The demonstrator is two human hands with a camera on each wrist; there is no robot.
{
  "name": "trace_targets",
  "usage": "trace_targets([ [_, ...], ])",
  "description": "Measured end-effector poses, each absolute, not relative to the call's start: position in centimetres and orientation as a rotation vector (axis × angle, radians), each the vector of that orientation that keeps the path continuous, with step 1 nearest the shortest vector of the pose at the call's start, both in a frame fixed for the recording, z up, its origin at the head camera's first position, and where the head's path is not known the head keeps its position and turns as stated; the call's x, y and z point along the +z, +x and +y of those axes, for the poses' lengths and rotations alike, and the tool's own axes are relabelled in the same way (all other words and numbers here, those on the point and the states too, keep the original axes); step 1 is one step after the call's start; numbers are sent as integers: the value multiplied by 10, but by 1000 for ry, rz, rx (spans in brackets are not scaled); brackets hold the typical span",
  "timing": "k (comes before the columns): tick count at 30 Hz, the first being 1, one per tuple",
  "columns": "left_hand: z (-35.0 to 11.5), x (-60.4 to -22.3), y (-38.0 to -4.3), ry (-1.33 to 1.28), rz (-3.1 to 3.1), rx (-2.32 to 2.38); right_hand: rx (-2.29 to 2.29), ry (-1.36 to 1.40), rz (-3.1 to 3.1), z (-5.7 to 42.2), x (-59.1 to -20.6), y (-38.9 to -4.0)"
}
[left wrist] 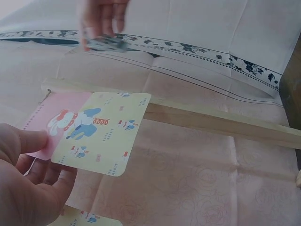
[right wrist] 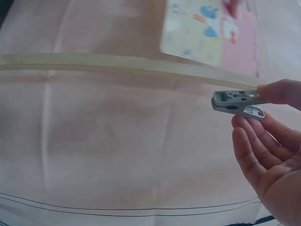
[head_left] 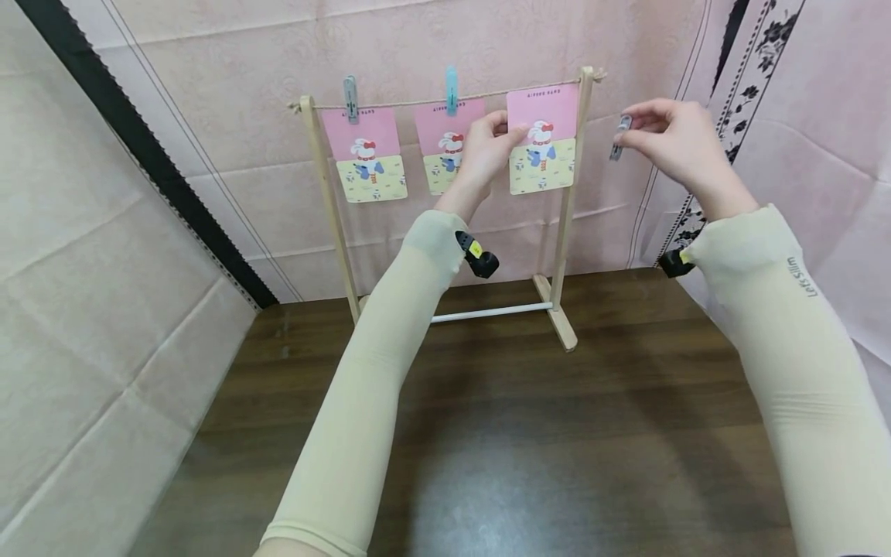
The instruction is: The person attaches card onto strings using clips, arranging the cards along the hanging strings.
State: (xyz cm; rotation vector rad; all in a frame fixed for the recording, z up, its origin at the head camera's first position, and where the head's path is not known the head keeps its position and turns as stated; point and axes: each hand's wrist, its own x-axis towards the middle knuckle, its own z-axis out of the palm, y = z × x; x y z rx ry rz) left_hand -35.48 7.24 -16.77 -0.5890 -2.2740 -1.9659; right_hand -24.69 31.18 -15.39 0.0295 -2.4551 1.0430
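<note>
My left hand pinches the left edge of a pink and yellow card with a cartoon rabbit on it. The card's top edge lies at the string, beside the right post of a wooden rack. To the right of that post, my right hand holds a grey clothespin between thumb and fingers. Two matching cards hang from the string: the left card under a grey-blue clothespin, the middle card under a light blue clothespin. My left hand partly covers the middle card.
The rack's right post stands on a wooden foot, and a white bar runs low between the posts. Beneath is a dark wooden table. Pale cloth hangs behind and at both sides.
</note>
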Motion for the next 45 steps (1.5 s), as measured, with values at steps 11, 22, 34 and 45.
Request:
trace_targets([
  [11,73,-167,-354,-605,-2254,-1970,1251,100,-2272,312,-101,-242],
  [22,72,-168,-354,-614,-2268,-1953,1433,223,-2080,302,-79,-239],
  [34,71,-172,-353,-622,-2247,-1964,1513,272,-2022,291,-72,-244],
  [45,70,-169,-349,-607,-2261,-1994,1538,162,-2028,285,-59,-247],
])
